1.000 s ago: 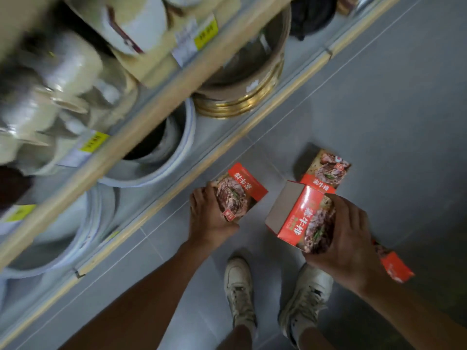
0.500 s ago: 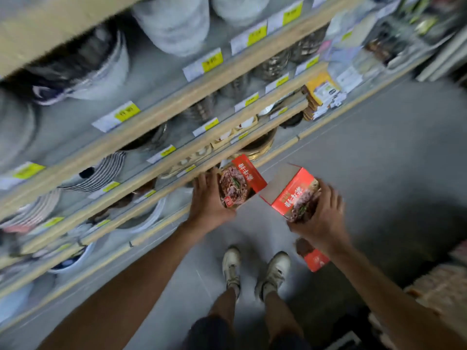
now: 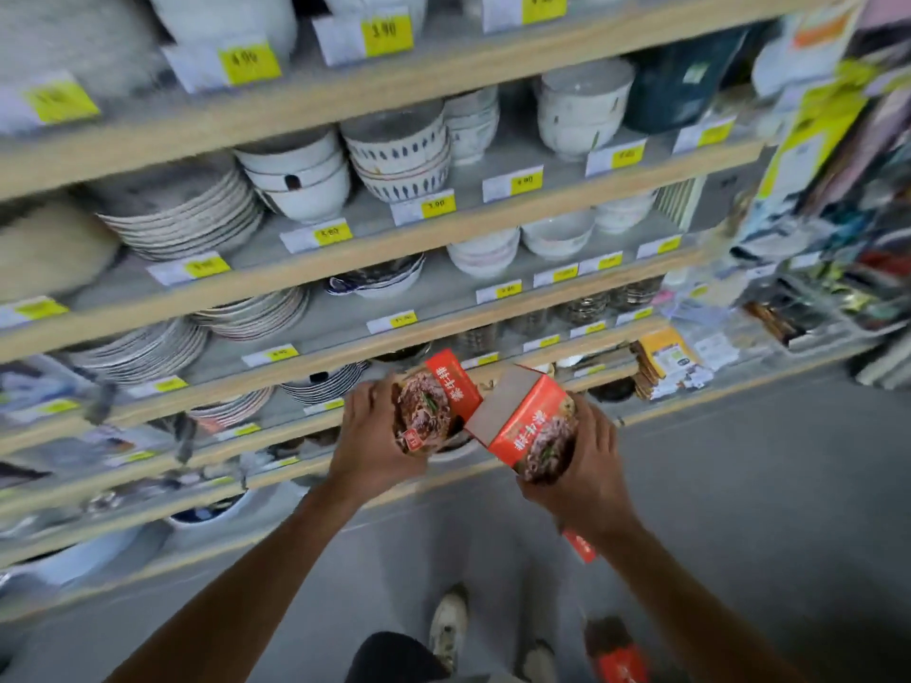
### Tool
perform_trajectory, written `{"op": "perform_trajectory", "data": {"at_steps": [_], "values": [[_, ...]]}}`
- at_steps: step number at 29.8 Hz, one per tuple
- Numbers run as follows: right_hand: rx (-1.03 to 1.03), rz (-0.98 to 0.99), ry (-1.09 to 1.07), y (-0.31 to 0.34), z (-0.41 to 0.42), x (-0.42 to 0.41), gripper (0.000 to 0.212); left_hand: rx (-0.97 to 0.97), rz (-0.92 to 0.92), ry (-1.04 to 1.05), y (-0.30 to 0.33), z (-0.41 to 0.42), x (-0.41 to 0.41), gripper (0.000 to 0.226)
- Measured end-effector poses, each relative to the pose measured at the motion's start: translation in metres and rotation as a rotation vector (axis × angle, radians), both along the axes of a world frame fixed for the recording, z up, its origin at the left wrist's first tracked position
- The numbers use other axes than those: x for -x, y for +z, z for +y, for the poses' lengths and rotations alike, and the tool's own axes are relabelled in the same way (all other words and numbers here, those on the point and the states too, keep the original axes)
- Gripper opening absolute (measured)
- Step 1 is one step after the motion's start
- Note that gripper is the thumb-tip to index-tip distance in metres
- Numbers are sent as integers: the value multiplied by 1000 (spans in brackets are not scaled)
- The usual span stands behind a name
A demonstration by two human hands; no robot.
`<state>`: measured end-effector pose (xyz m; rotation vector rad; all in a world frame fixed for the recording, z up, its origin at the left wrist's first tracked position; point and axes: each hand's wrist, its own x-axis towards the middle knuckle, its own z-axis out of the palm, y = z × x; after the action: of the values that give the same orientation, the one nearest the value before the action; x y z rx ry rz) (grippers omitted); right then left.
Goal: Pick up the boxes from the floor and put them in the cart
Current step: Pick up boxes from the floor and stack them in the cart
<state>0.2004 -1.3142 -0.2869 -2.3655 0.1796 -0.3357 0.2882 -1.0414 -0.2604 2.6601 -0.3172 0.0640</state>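
Shelves ahead, open floor to the right
Stocked shelves [image 3: 374, 258] block ahead; grey floor [image 3: 769, 485] lies open rightward, one box [image 3: 618, 658] by the shoes.

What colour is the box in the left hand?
Red, with a brown food photo, on the box in the head view.

Glossy printed cardboard boxes [image 3: 530, 428], glazed ceramic bowls [image 3: 399, 150], pale matt wooden shelf edges [image 3: 345, 261], smooth grey floor [image 3: 764, 485].

**Up from the floor, boxes in hand**

Risen from the crouch — both hands lifted well clear of the floor [image 3: 739, 510], now level with the lower shelves [image 3: 345, 357]. Left hand [image 3: 367, 446] and its box [image 3: 434, 401], right hand [image 3: 586, 465] and its box [image 3: 532, 426], drawn closer together, nearly touching. Another red box [image 3: 618, 655] left lying below, by the shoes [image 3: 448, 626].
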Motion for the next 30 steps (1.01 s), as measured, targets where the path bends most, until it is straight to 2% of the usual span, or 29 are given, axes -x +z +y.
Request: {"op": "perform_trajectory", "data": {"at_steps": [3, 6, 12, 20, 30], "values": [[4, -47, 107, 20, 6, -14, 120, 21, -77, 96, 27, 24, 19, 123], [-49, -7, 224, 37, 23, -25, 127, 31, -113, 210, 49, 54, 42, 128], [-47, -57, 456, 69, 98, -49, 126, -4, -140, 447, 84, 129, 99, 124], [-81, -84, 718, 100, 238, -51, 127, -13, -250, 685, 90, 256, 185, 119], [-131, -188, 1011, 113, 459, -19, 128, 50, -292, 991, 96, 411, 297, 120]]}}
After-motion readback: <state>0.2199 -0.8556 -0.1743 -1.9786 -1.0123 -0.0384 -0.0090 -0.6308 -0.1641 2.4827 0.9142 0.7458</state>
